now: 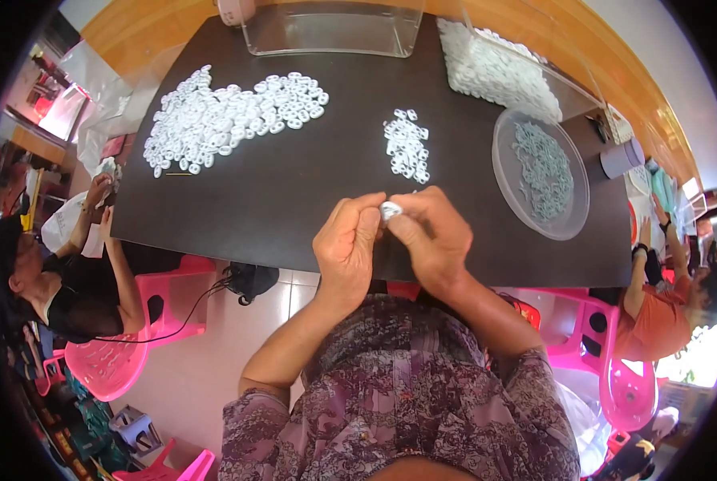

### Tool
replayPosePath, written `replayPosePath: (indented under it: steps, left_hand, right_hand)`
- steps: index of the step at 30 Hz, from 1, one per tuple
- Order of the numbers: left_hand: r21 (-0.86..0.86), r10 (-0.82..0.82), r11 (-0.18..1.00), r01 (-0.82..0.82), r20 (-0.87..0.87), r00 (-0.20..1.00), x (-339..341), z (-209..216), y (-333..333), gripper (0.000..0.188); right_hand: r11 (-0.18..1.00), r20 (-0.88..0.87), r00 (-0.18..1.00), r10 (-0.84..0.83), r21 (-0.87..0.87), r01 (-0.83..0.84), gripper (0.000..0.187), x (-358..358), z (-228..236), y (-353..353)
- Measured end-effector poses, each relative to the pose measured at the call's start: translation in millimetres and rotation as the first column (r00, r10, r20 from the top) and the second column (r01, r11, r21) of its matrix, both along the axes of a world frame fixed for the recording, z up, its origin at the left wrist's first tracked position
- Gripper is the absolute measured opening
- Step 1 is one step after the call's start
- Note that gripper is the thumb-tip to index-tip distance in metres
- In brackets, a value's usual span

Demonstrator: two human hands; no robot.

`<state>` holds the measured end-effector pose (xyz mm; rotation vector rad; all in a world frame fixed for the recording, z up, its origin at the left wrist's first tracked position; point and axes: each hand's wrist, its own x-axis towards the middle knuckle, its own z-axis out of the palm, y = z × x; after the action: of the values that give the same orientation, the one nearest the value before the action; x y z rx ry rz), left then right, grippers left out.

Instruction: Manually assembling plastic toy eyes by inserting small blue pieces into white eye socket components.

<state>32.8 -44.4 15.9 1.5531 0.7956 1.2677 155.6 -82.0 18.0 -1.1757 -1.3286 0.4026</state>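
Pinched between both hands is a small white oval plastic piece point(390, 210), with a dark opening in it. My left hand point(348, 244) grips it from the left with thumb and forefinger. On the other side my right hand point(432, 239) presses its thumb against it, fingers curled. Just beyond the hands lies a small pile of white plastic pieces point(407, 146). A larger spread of white oval pieces point(222, 120) covers the table's left part. To the right, small grey-green parts point(543, 172) lie in a shallow round see-through tray point(506, 195).
The dark table point(342, 104) carries a see-through box point(330, 53) at the back. Another box holds many white pieces point(499, 72). A grey-lidded cup point(621, 159) stands far right. People sit at both sides, by pink chairs point(170, 293).
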Motion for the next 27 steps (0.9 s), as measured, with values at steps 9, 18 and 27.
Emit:
replayPosePath:
  steps: [9, 18, 27]
  left_hand:
    - [0.780, 0.605, 0.600, 0.178, -0.588, 0.537, -19, 9, 133, 0.044]
    - [0.644, 0.532, 0.663, 0.381, -0.764, 0.366, -6, -19, 163, 0.068]
    - [0.611, 0.412, 0.650, 0.453, -0.783, 0.465, -9, -11, 116, 0.062]
  right_hand:
    - [0.910, 0.309, 0.859, -0.409, 0.065, 0.410, 0.017, 122, 88, 60]
    - [0.778, 0.680, 0.484, -0.550, 0.208, 0.593, 0.021, 236, 99, 121]
    - [0.810, 0.776, 0.391, -0.495, 0.249, 0.532, 0.021, 286, 96, 162]
